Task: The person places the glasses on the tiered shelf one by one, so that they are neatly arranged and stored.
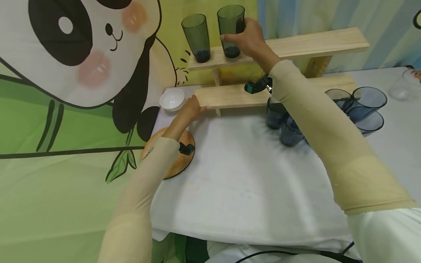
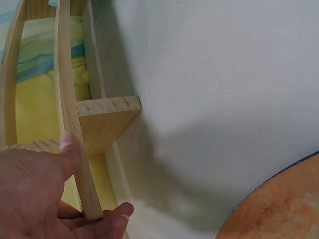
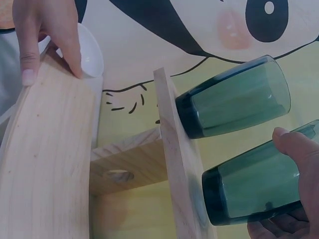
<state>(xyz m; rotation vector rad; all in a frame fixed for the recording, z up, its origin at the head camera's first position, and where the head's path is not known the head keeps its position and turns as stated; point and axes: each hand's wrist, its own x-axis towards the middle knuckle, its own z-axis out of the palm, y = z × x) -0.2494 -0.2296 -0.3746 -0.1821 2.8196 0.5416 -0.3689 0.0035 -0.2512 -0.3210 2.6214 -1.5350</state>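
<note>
My right hand (image 1: 250, 38) grips a tinted drinking glass (image 1: 230, 27), its base at the top board of a two-tier wooden shelf (image 1: 315, 42). Just left of it, a matching glass (image 1: 196, 36) stands upright on the same board. In the right wrist view, thumb and fingers wrap the held glass (image 3: 249, 184) from the side. My left hand (image 1: 190, 111) holds the left end of the lower board (image 1: 236, 95). The left wrist view shows its thumb on one face of that board (image 2: 72, 109) and fingers around the end.
A white bowl (image 1: 172, 99) sits left of the shelf. Nearer stands a round orange-brown board (image 1: 179, 164), partly under the left forearm. Several blue-tinted glasses (image 1: 291, 131) cluster around the right forearm. A clear glass vessel (image 1: 402, 87) is at the far right on the white-covered table (image 1: 230, 182).
</note>
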